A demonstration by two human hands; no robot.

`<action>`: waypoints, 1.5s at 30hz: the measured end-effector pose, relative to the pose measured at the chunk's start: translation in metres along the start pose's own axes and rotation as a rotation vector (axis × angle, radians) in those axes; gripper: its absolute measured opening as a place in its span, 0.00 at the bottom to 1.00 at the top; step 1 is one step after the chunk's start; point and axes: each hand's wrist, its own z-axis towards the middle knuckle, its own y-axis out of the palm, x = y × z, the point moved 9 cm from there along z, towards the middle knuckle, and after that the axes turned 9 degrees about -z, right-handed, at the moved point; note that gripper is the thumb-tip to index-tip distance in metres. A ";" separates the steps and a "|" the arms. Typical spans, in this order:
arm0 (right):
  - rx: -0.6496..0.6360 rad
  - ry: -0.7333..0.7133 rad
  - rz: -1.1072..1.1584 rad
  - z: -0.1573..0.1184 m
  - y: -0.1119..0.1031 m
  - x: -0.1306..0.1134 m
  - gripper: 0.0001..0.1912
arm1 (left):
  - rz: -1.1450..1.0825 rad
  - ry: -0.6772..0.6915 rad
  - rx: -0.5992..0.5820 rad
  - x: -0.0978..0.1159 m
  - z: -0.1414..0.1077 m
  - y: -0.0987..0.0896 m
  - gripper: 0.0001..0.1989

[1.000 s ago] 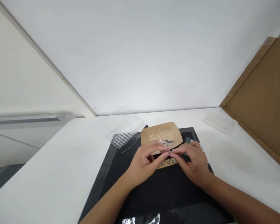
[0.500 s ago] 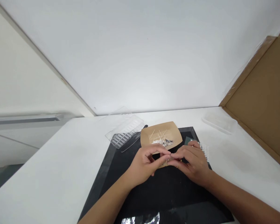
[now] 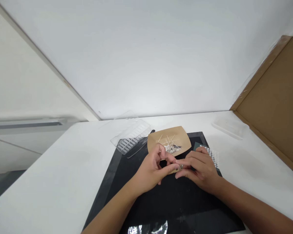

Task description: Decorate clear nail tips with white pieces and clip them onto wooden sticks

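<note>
My left hand [image 3: 151, 167] is closed in a pinch, its thumb and forefinger meeting above the black mat [image 3: 171, 201]. At its fingertips is a small shiny piece [image 3: 181, 166], too tiny to make out. My right hand [image 3: 201, 167] meets it from the other side, fingers curled and forefinger against the same piece; its thumb sits a little lower. Just behind the hands stands a brown paper tray [image 3: 180, 133] with thin wooden sticks and white and dark scraps in it. A tan edge [image 3: 172, 172] shows partly beneath the fingers.
A clear plastic case [image 3: 130, 136] with rows of slots lies at the back left, beside a thin dark tool [image 3: 138, 151]. A dark card with white oval stickers [image 3: 213, 156] lies beyond my right hand. Farther right are a translucent lid [image 3: 228, 127] and a cardboard panel [image 3: 273, 107].
My right thumb has dropped away from the pinch, and the small piece shows more. My left forefinger has bent up more. Both hands stay at the same place.
</note>
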 end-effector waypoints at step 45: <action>-0.298 0.085 -0.154 -0.019 0.042 0.020 0.15 | 0.793 0.638 0.310 0.059 -0.022 -0.014 0.05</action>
